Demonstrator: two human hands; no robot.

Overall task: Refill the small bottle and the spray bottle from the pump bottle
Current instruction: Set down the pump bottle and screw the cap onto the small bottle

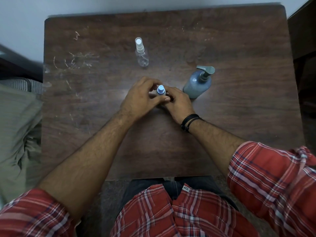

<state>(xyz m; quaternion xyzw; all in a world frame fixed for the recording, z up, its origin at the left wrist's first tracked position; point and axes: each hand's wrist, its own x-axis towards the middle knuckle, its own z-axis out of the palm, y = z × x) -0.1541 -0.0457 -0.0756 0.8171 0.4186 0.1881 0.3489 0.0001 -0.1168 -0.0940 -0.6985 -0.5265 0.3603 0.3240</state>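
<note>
A small bottle [161, 90] with a light blue cap stands upright at the middle of the brown wooden table [102, 117]. My left hand [142, 97] wraps around its left side and my right hand [177, 101] closes on its right side, so most of its body is hidden. A blue-grey pump bottle [196, 86] with a grey pump head stands just to the right of my right hand. A clear spray bottle [142, 54] with a white nozzle stands upright farther back, apart from both hands.
The table top is scratched at the left. A grey-green cushion or cloth [17, 130] lies beyond the table's left edge. Dark furniture [304, 40] stands past the right edge. A pale wall runs behind the table.
</note>
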